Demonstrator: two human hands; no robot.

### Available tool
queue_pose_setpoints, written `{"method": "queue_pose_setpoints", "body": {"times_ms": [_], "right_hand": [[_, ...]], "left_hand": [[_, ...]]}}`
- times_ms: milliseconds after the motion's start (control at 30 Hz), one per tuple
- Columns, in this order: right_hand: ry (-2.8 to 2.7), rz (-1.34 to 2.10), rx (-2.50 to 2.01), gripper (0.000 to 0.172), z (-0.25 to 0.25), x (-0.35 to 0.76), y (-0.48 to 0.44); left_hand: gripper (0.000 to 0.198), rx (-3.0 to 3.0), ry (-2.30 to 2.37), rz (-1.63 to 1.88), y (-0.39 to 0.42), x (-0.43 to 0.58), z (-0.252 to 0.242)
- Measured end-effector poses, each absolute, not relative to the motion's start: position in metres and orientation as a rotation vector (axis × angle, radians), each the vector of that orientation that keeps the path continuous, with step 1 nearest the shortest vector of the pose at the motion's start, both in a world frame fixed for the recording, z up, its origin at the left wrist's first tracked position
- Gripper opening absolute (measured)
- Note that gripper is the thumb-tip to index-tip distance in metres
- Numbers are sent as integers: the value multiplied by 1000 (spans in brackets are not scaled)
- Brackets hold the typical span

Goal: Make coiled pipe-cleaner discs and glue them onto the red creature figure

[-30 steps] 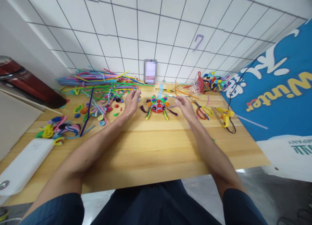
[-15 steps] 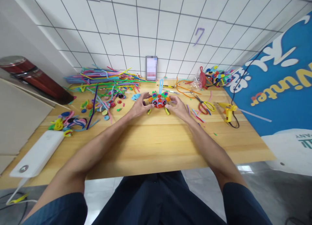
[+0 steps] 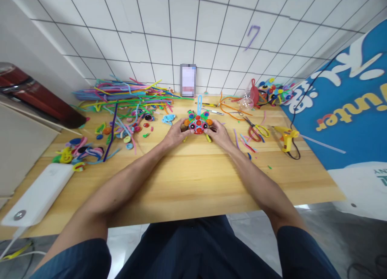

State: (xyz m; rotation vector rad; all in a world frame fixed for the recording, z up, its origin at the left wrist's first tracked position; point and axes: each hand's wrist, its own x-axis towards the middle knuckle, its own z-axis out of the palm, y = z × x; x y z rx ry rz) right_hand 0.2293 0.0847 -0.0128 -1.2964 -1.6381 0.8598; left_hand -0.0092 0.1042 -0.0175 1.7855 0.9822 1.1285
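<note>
A colourful handmade ornament (image 3: 198, 125), a round body in red and blue with eye-like discs, orange side pieces, green-and-blue tufts and a light blue loop on top, stands between my hands at the middle of the table. My left hand (image 3: 175, 134) grips its left side, thumb forward and fingers curled behind. On the other side my right hand (image 3: 221, 134) holds it in the same way. Yellow feet show below the body. Just left of the ornament lies a crumpled light blue piece (image 3: 168, 118). The fingertips behind the ornament are partly hidden.
Pipe cleaners (image 3: 121, 91) are heaped at the back left, with loose buttons and pom-poms in front. Scissors (image 3: 255, 130) and a yellow glue gun (image 3: 288, 140) lie right. A phone (image 3: 188, 80) leans on the wall. A white power bank (image 3: 39, 192) rests at the left edge.
My fingers have closed in on the ornament's sides, where they were looser around it before. The ornament stays in about the same spot, and the head view has shifted slightly.
</note>
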Motion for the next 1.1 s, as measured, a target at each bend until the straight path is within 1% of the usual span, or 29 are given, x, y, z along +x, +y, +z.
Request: {"method": "queue_pose_setpoints", "body": {"times_ms": [233,667,800,867,933,1033,1100], "right_hand": [[-1633,817,-1296,32,-15,227,81],[-1634,816,-1296,33,-17,227,81],[-1618,838,-1302,40,-17,227,79],[-1616,743,-1312,45,-11,228,74],[-1659,529,-1292,47,0,229,68],[-1819,212,-1213,45,20,227,61],[-1956,99,-1179,42,31,223,62]], "left_hand": [[52,1719,946,1142,100,-7,-15],[52,1635,850,1130,99,-7,-18],[63,1652,860,1110,95,-6,-12],[70,1677,872,1137,94,-6,-9],[75,1731,897,1164,95,-6,-8],[81,1801,914,1157,100,-6,-12],[79,1815,890,1136,103,-6,-16]]}}
